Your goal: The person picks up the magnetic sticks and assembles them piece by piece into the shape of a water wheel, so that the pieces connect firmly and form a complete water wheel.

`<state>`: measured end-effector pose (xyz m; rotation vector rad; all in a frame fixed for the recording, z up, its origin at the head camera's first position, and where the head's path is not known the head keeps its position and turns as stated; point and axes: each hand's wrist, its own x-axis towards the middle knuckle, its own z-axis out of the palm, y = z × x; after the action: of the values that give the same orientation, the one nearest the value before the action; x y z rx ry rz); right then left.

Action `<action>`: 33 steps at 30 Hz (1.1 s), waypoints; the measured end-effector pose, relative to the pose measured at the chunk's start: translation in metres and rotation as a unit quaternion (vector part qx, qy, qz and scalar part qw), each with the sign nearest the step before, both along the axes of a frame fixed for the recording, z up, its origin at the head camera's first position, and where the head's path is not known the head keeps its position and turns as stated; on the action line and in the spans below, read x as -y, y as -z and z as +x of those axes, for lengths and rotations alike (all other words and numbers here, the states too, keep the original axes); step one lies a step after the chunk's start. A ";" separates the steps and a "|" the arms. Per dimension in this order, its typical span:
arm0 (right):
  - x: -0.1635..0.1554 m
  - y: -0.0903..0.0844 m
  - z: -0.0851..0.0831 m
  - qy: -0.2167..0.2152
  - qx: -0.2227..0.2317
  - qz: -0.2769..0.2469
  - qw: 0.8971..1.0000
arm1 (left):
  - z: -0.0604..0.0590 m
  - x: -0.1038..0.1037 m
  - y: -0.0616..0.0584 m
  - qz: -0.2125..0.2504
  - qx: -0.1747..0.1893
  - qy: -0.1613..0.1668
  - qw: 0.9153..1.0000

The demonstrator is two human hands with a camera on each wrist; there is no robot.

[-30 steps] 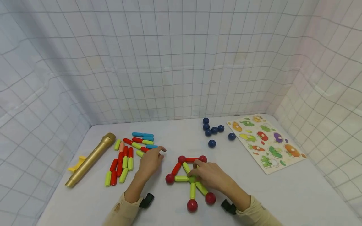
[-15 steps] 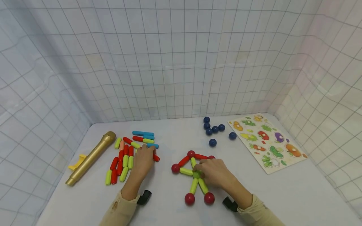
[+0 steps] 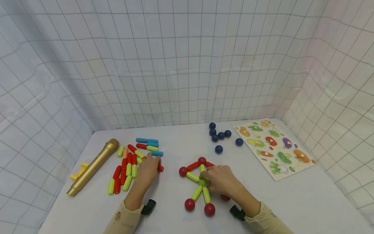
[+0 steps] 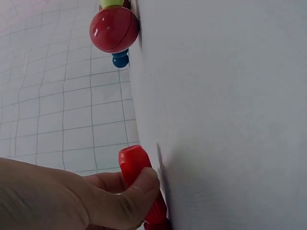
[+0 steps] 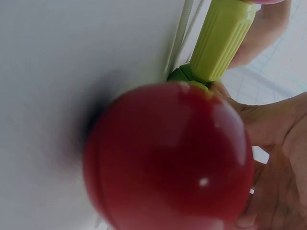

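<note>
My left hand [image 3: 148, 170] is over the rods at the left. In the left wrist view, its thumb and fingers pinch a red magnetic rod [image 4: 134, 163]. My right hand [image 3: 220, 179] grips the green ball [image 3: 203, 182] at the centre of a flat figure. Light-green rods [image 3: 197, 193] fan out from that ball to red balls [image 3: 189, 204]. Two red rods [image 3: 193, 166] run along the figure's far side, the right one partly under my hand. A large red ball [image 5: 168, 158] fills much of the right wrist view and hides part of that hand.
Several red, green and blue rods [image 3: 123, 169] lie at the left, beside a gold microphone [image 3: 94, 167] and a yellow piece [image 3: 79, 171]. Several dark blue balls [image 3: 218, 149] sit at the back. A vegetable puzzle board [image 3: 274, 148] lies at the right.
My left hand has moved left onto the rods and taken hold of a red one. The figure has turned clockwise under my right hand, which still holds its centre.
</note>
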<state>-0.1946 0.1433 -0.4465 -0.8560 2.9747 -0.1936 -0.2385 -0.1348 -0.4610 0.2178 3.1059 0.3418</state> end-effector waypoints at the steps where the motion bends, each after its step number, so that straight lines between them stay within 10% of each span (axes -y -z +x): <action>1: 0.000 0.000 0.000 -0.001 0.001 -0.001 1.000 | 0.001 0.000 -0.001 0.003 0.002 -0.001 1.000; 10: 0.004 -0.001 0.001 0.008 0.010 0.002 1.000 | 0.015 -0.011 -0.009 0.091 -0.014 -0.010 0.996; 17: 0.005 0.001 0.005 0.018 0.007 0.006 1.000 | 0.043 -0.033 -0.012 0.195 0.065 0.028 0.978; 33: 0.010 0.001 0.007 0.012 0.002 0.017 1.000 | 0.049 -0.041 -0.006 0.201 0.150 0.064 0.966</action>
<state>-0.1872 0.1336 -0.4477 -0.8163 2.9762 -0.1457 -0.1893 -0.0936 -0.4553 0.3326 2.6787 0.9065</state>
